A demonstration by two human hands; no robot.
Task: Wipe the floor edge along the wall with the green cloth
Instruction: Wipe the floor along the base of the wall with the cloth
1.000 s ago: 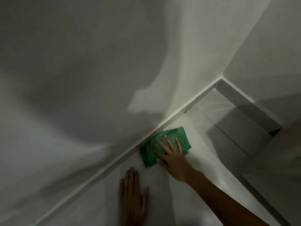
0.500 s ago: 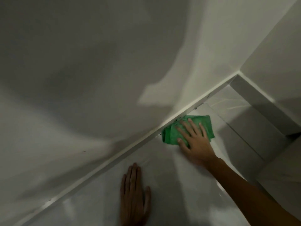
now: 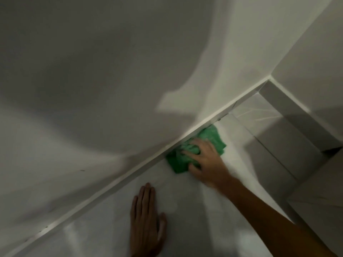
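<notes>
Against white skirting board (image 3: 187,136), your right hand (image 3: 207,162) now bunches crumpled green cloth (image 3: 194,151), fingers curled gripping; cloth slid back. Left hand (image 3: 146,225) unmoved, flat, open on glossy white floor (image 3: 185,210).

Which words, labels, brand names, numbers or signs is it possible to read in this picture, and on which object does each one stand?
None: no text can be read anywhere in the head view.
green cloth: plain, no label or tag visible, and blurred by motion.
wall, skirting and floor: bare, no print or sign.
right hand and left hand: no text on them.
</notes>
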